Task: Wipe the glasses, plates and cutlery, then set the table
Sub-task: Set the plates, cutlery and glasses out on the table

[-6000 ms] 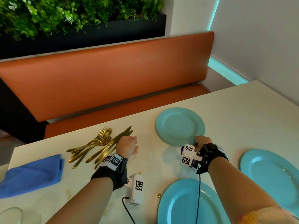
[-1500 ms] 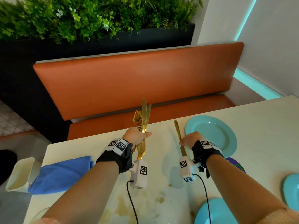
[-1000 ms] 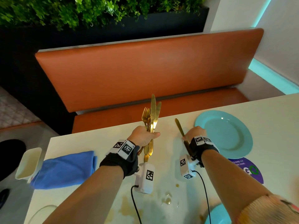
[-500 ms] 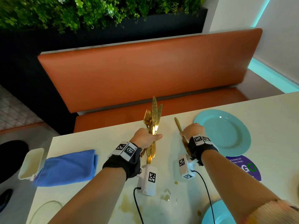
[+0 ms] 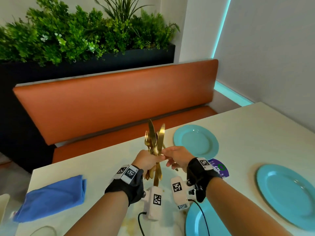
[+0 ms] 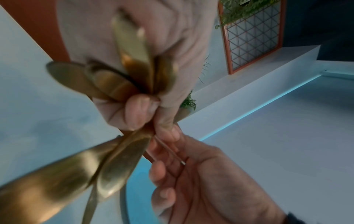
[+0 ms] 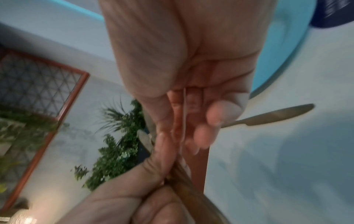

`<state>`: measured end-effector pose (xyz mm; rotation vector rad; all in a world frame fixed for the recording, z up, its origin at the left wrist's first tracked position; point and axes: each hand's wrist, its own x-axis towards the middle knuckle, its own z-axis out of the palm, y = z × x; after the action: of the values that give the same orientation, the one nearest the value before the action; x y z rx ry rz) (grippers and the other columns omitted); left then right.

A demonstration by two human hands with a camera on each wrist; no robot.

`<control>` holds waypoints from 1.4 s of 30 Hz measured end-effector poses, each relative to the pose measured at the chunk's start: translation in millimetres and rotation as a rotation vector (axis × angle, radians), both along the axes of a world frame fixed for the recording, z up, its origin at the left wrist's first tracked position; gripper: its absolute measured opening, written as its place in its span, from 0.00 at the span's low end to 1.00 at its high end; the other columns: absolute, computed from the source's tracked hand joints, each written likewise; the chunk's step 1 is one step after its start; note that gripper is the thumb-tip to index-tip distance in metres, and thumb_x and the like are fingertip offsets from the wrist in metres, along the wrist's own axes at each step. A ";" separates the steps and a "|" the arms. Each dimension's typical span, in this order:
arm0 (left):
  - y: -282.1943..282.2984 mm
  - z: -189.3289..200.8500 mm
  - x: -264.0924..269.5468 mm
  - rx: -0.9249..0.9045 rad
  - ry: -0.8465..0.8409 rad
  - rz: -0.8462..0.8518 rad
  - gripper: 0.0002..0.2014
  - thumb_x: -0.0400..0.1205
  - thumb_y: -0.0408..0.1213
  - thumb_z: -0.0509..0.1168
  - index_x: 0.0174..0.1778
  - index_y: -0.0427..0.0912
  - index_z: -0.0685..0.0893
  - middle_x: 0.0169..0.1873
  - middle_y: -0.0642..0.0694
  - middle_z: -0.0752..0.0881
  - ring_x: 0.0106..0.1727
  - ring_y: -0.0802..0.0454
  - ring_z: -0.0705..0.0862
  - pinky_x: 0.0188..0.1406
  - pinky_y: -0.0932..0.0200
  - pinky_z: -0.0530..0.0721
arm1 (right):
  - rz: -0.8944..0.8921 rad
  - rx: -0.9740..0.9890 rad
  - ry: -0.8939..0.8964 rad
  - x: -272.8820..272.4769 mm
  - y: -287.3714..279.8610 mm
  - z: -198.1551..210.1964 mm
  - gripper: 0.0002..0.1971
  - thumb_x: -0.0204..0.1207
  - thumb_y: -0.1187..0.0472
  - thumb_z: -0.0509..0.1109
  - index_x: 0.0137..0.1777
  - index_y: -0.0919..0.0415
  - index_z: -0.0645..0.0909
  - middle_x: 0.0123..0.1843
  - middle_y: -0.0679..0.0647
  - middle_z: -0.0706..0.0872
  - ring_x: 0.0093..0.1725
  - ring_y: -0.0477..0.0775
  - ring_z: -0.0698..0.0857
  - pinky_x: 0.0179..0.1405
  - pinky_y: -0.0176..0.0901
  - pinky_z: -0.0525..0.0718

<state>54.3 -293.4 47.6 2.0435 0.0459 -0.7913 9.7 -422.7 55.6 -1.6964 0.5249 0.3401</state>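
My left hand (image 5: pixel 148 161) grips a bundle of gold cutlery (image 5: pixel 156 142) upright above the table, knife blades and fork tines pointing up. The left wrist view shows the handles (image 6: pixel 122 84) fanning out of its fist (image 6: pixel 134 112). My right hand (image 5: pixel 173 158) is up against the bundle and pinches one thin gold piece (image 6: pixel 169 150) between thumb and fingers. One gold knife (image 7: pixel 268 116) lies flat on the table left of the far turquoise plate (image 5: pixel 196 142), mostly hidden under my right hand in the head view.
Two more turquoise plates sit at the right (image 5: pixel 286 193) and at the near edge (image 5: pixel 196 222). A folded blue cloth (image 5: pixel 51 196) lies at the left and a glass rim (image 5: pixel 42 231) shows at the bottom left. A purple sticker (image 5: pixel 220 169) and stains (image 5: pixel 129 222) mark the table. An orange bench (image 5: pixel 119 103) stands behind.
My right hand has let go of the knife it laid beside the far plate and moved left to the bundle. My left hand still holds the bundle upright. The head view has tilted up.
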 end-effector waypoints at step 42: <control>-122.4 -30.1 -159.7 -0.035 0.099 0.017 0.14 0.80 0.39 0.67 0.52 0.29 0.84 0.24 0.46 0.75 0.24 0.53 0.72 0.32 0.60 0.73 | -0.231 -0.767 0.486 -258.8 -207.8 -98.2 0.11 0.70 0.60 0.77 0.52 0.56 0.90 0.55 0.53 0.90 0.55 0.54 0.86 0.61 0.42 0.83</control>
<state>-105.4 -415.8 17.5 1.9682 0.1042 -0.8762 -249.1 -630.5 -42.6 -2.2592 1.3253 0.4139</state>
